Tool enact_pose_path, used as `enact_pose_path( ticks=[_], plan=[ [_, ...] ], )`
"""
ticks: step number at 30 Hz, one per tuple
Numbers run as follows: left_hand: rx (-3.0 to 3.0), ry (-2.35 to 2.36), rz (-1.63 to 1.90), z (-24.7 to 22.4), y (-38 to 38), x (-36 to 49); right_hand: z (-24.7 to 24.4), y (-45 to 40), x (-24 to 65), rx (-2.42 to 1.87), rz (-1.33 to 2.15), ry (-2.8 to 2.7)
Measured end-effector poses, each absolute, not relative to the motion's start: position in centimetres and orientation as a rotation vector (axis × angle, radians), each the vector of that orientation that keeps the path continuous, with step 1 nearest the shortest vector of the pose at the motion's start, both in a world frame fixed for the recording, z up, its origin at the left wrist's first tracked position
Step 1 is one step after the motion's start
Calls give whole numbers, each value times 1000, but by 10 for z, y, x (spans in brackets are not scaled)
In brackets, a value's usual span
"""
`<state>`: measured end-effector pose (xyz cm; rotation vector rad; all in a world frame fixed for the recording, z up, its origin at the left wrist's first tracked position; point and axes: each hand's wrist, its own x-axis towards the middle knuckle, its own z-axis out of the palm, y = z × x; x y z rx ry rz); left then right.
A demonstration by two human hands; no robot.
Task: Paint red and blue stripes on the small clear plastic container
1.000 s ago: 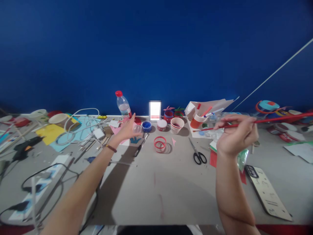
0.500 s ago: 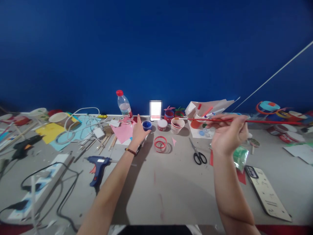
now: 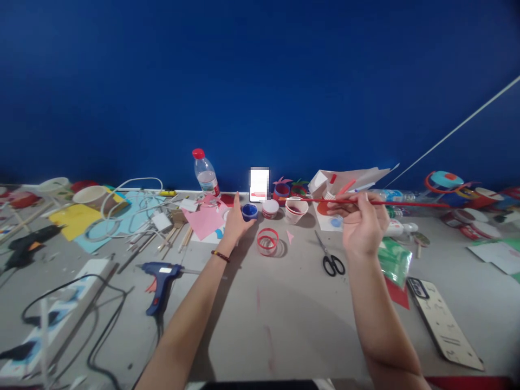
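My left hand (image 3: 236, 223) has its thumb and fingers around a small jar of blue paint (image 3: 249, 212), gripping it from the left side. A beaded bracelet circles that wrist. My right hand (image 3: 363, 222) is closed on a long red paintbrush (image 3: 406, 203), held almost level with its tip pointing left. The brush end passes above a paper cup (image 3: 296, 211) with dark reddish liquid in it. Between the cup and the blue jar stands a lidded white paint jar (image 3: 270, 209). A clear ring with red rims (image 3: 267, 242) lies nearer to me.
Black scissors (image 3: 333, 265) lie left of my right forearm, a phone (image 3: 444, 322) right of it. A blue glue gun (image 3: 161, 284), power strip (image 3: 57, 317) and cables occupy the left. A bottle (image 3: 206, 176) and a lit screen (image 3: 259, 184) stand by the blue wall (image 3: 260, 81).
My left hand and the blue paint jar have shifted slightly right, closer to the white jar. My right hand has moved left with the paintbrush, uncovering bottles behind it.
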<state>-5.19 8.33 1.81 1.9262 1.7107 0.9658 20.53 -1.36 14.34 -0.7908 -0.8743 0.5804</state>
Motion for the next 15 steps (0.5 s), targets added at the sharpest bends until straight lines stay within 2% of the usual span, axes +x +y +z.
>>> enact_pose_path(
  ticks=[11, 15],
  plan=[
    [2001, 1473, 860, 15, 78, -53, 144, -15, 202, -852, 616, -888],
    [2175, 1435, 968, 26, 62, -65, 144, -15, 201, -873, 596, -894]
  ],
)
